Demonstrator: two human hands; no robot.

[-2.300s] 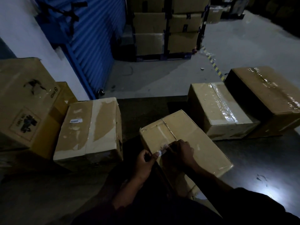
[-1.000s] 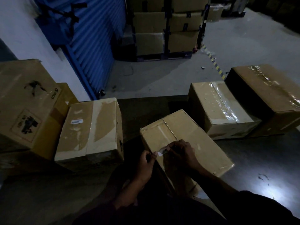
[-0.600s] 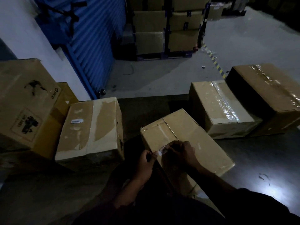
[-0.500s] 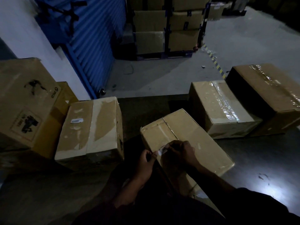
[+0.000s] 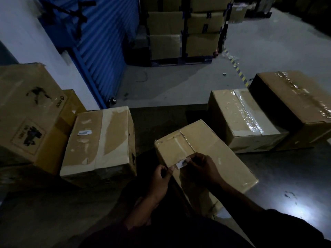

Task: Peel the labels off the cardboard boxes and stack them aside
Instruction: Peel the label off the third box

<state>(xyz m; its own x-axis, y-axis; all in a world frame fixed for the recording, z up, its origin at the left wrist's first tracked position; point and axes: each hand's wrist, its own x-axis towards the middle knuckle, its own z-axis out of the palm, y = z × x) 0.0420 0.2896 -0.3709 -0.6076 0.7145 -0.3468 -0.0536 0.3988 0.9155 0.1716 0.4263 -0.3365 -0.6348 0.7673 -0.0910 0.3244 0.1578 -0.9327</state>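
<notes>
Label (image 5: pixel 181 164) pinched by both hands' fingers on nearest box (image 5: pixel 211 151); five boxes on floor.

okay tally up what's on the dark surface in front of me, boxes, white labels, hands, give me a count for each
Cardboard boxes: 6, the one being worked on, two to its right, three to its left
White labels: 2
Hands: 2, left hand, right hand
Total: 10

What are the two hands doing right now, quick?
Left hand: fingers curled at the cardboard box's near edge; whether it pinches anything cannot be told.
Right hand: pinches the small white label on the box.
</notes>
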